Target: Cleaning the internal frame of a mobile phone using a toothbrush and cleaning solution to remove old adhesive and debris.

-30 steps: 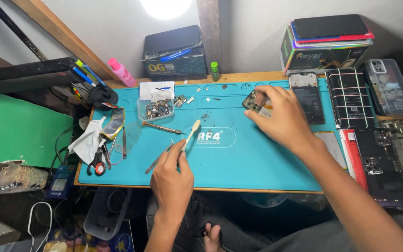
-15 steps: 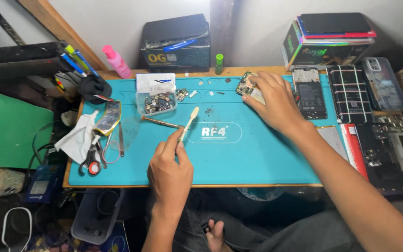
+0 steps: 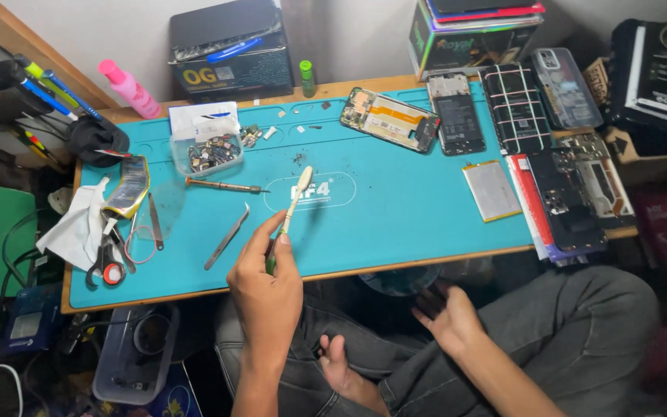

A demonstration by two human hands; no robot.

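Left hand (image 3: 265,289) pinches a small brush (image 3: 290,215), bristle end over the teal mat (image 3: 395,224) mid-counter. Right hand (image 3: 448,318) empty, fingers loose, down over the lap near the counter edge. Opened phone (image 3: 390,119) lies far right of the brush, untouched; tweezers (image 3: 226,236) left. Looks like a cleaning step; brush needs bringing to the phone.

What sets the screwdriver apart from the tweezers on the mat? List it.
The screwdriver has a brown handle and a thin shaft; the tweezers are bare grey metal. The screwdriver lies nearly level across the mat, the tweezers slant diagonally. The tweezers lie nearer the left hand, which holds a brush. Both lie flat, untouched.
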